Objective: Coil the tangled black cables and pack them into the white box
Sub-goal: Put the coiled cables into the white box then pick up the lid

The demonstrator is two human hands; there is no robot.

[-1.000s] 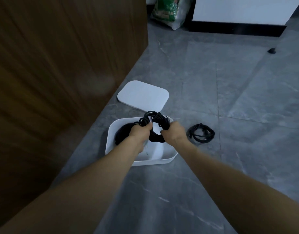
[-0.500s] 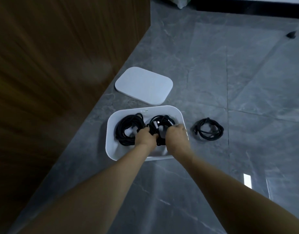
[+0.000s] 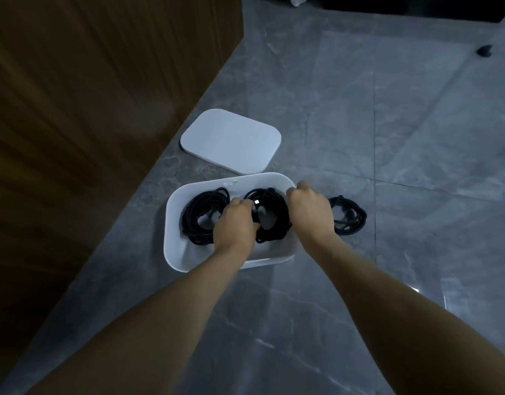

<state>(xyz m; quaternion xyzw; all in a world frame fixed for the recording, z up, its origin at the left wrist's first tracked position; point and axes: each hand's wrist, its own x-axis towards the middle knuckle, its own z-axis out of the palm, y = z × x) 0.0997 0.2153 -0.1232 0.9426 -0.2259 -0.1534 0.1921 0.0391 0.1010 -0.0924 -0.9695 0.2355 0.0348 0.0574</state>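
Left hand (image 3: 236, 225): grip curled on the near-left side of the right coil (image 3: 270, 215), inside the white box (image 3: 174, 223).
Right hand (image 3: 309, 212): fingers curled at the box's right rim; whether the grip holds the coil cannot be told.
Right coil: black cable wound in a thick ring, a small pale connector showing at its top left.
Left coil (image 3: 201, 216): black ring lying flat in the box's left half.
Third coil (image 3: 349, 218): looser black loops on the floor (image 3: 388, 280), just right of the box.
Lid (image 3: 231, 139): white, flat on the floor beyond the box.
Wooden panel (image 3: 88, 95): stands at the left.
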